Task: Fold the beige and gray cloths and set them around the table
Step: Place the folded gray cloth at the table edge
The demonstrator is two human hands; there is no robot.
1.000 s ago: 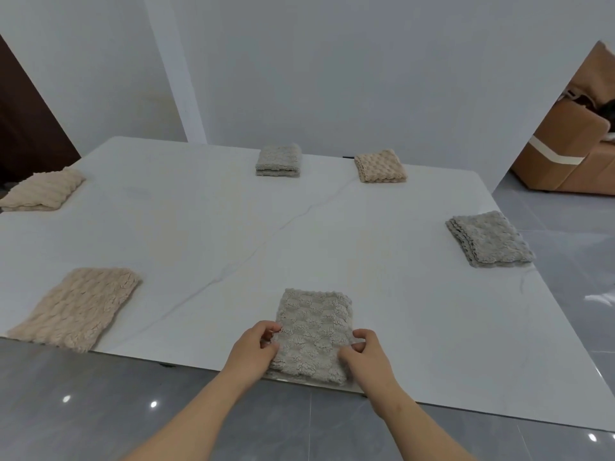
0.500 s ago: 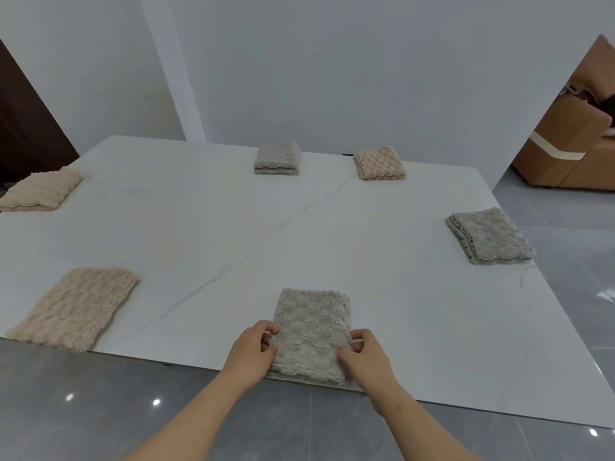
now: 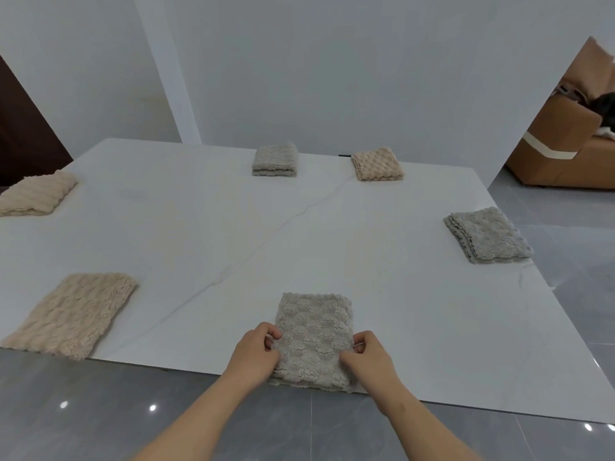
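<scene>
Gray cloth [image 3: 314, 341], the folded one: where did it lie?

Flat on the bench [image 3: 199, 234], at its near edge, directly between the two grips.

And the left grip [image 3: 254, 356]?

Its fingers were curled, and it pinched the cloth's left edge.

The right grip [image 3: 369, 361]?

The same on the right edge: fingers curled, clamped onto the cloth. Both forearms reached in from below the bench's near edge.

What else lay on the bench?

Five more folded cloths, all well apart from the grips. Out to the left of the left grip, the near beige cloth [image 3: 71, 312] sat at that same near edge. Farther left and ahead, the far-left beige cloth [image 3: 35, 194] lay at the bench's left side. Straight ahead of the grips, at the far edge, was the far gray cloth [image 3: 274, 159], with the far beige cloth [image 3: 377, 164] near it on the right, not touching. Ahead and to the right of the right grip lay the right-hand gray cloth [image 3: 487, 234].

Anything past the bench?

A tan sofa [image 3: 562, 154], far beyond the right grip.
</scene>
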